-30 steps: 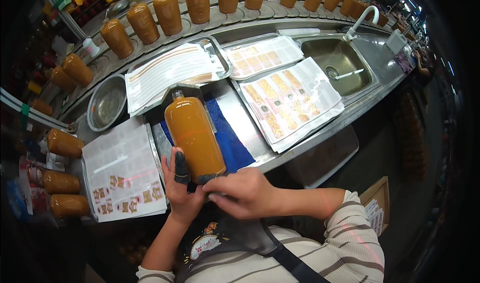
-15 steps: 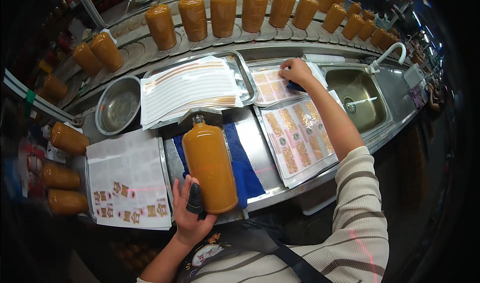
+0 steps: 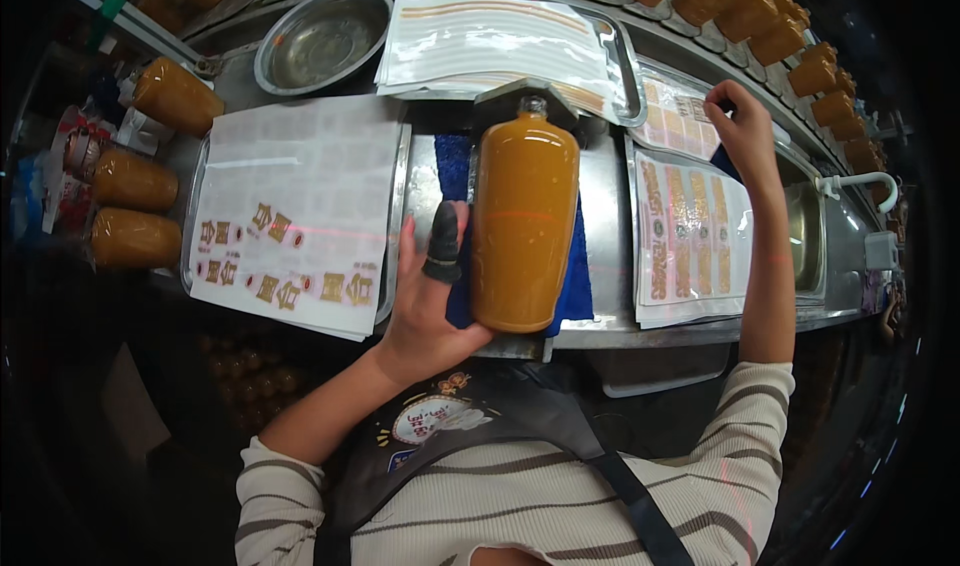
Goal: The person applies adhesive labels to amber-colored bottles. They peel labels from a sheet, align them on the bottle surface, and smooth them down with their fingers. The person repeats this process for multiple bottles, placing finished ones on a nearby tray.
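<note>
An amber-brown glossy bottle [image 3: 525,226] lies on a blue cloth [image 3: 574,291], its neck at a grey angular rest [image 3: 565,113]. My left hand [image 3: 422,306] is at the bottle's lower left corner, thumb along its base, fingers stretched out and apart. One of those fingers wears a black finger cot [image 3: 443,241]. Off to the right, my right hand [image 3: 750,136] has thumb and forefinger pinched together over a small printed decal sheet [image 3: 665,116]. What is between those fingertips is too small to make out. Something dark blue [image 3: 724,162] shows under that palm.
Gold-and-pink decal sheets [image 3: 690,236] lie below my right hand, beside a sink [image 3: 805,236] with a white tap [image 3: 865,188]. A decal sheet [image 3: 300,156] covers the left tray. Striped sheets [image 3: 500,46] and a metal bowl [image 3: 325,41] stand behind. More amber bottles [image 3: 135,181] lie left.
The view has turned, so the bench appears shifted. My right fingertips have moved slightly toward the small sheet's far right side. My left hand stays against the bottle.
</note>
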Available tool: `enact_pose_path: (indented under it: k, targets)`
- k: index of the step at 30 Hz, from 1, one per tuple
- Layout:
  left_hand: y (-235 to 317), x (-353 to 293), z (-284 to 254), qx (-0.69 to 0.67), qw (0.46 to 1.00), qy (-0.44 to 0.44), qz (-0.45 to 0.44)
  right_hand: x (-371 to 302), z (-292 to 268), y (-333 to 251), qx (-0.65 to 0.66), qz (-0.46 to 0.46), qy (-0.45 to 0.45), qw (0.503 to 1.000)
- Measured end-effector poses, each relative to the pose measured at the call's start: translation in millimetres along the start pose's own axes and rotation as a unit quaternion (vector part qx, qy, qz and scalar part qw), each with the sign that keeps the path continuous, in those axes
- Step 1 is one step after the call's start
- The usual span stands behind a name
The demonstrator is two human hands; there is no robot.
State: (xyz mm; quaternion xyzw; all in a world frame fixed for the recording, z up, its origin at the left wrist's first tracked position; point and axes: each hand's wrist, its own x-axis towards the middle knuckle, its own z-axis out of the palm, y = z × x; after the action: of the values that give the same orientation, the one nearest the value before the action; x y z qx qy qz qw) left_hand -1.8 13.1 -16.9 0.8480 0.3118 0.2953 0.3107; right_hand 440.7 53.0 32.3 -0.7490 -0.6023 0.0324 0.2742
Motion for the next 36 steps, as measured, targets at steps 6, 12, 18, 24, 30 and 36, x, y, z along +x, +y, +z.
enact_pose_path:
  k: [6, 12, 18, 24, 30, 36]
  targets:
    - [-7.4, 0.2, 3.3, -0.027, 0.999, 0.017, -0.003, -49.0, -47.9, -137.9, 0.229, -0.135, -0.250, 0.931]
    - [-16.1, 0.1, 6.8, -0.039, 0.999, 0.015, 0.008, -30.5, -4.6, -219.6, 0.090, -0.331, -0.292, 0.893]
    - [-2.6, 12.3, -10.7, -0.174, 0.982, -0.013, -0.071, -17.3, 18.4, -223.4, 0.016, -0.299, -0.286, 0.910]
    - [11.8, 56.7, 5.7, -0.352, 0.912, 0.078, -0.199, -20.9, 20.6, -210.5, 0.059, -0.273, -0.228, 0.933]
    - [4.4, 54.0, 7.4, -0.340, 0.918, 0.066, -0.192, -81.9, 40.1, -178.0, 0.279, 0.029, -0.114, 0.953]
    - [-3.3, 54.9, -5.8, -0.462, 0.861, 0.004, -0.213, -121.9, 53.5, -193.7, 0.423, 0.168, -0.122, 0.882]
